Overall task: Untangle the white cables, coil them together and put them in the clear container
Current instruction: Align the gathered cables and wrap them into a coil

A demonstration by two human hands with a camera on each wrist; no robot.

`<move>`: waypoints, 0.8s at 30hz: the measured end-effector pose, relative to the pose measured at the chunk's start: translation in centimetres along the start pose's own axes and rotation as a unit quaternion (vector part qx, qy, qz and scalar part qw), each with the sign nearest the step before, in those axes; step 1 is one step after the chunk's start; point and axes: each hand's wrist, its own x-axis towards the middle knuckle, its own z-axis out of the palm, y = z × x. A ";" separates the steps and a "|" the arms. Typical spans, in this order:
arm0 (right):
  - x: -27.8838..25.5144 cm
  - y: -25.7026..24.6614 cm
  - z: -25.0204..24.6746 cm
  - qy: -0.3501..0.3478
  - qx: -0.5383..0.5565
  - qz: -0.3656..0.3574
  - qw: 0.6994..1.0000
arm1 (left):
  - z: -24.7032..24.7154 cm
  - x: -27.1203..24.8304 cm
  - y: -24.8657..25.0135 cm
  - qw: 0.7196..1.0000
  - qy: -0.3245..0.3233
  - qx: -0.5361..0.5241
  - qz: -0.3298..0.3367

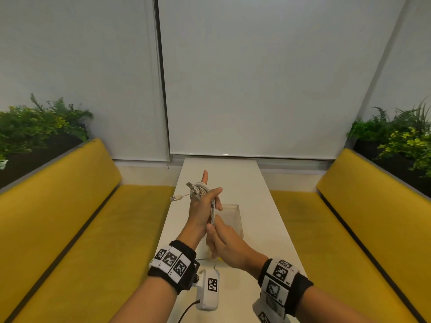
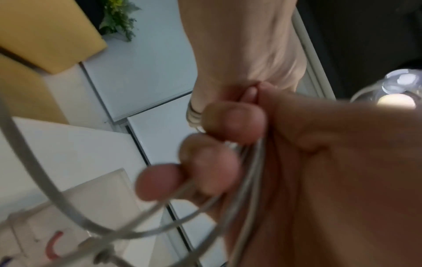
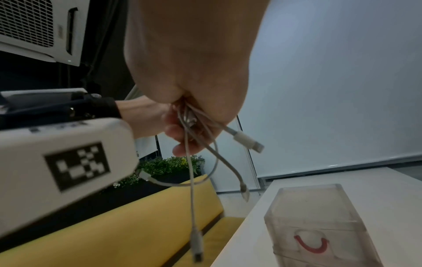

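The white cables [image 1: 200,188] are wound in a coil around my raised left hand [image 1: 204,203], whose index finger points up. A USB plug [image 1: 174,198] sticks out to the left of the coil. In the left wrist view my left hand's [image 2: 217,153] curled fingers press several strands against the palm, and a loose cable loop [image 2: 42,180] hangs below. My right hand [image 1: 221,243] grips the bundle's lower end just under the left hand. Several plug ends [image 3: 245,141] dangle beneath the right hand [image 3: 194,81]. The clear container [image 1: 239,214] stands on the table behind both hands.
A narrow white table [image 1: 256,183] runs away from me between two yellow benches [image 1: 81,229]. Plants [image 1: 35,127] stand behind the benches on both sides. The container [image 3: 319,207] bears a red curved mark. A wrist camera unit [image 1: 208,289] hangs below my left wrist.
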 end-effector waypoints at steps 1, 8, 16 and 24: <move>-0.1 0.0 -0.1 -0.010 0.010 -0.003 1.000 | -0.1 0.0 0.3 1.000 -0.015 -0.007 0.001; 0.5 0.6 -1.7 -0.117 0.109 0.060 0.985 | 0.6 -0.9 3.3 0.975 -0.173 -0.135 -0.035; 1.8 0.0 -7.2 -0.313 0.164 0.148 0.924 | 0.0 -3.3 4.9 0.876 -0.430 -0.158 -0.150; 2.8 0.7 -10.3 -0.416 0.118 0.255 0.865 | 0.1 -4.7 4.2 0.821 -0.519 -0.066 -0.226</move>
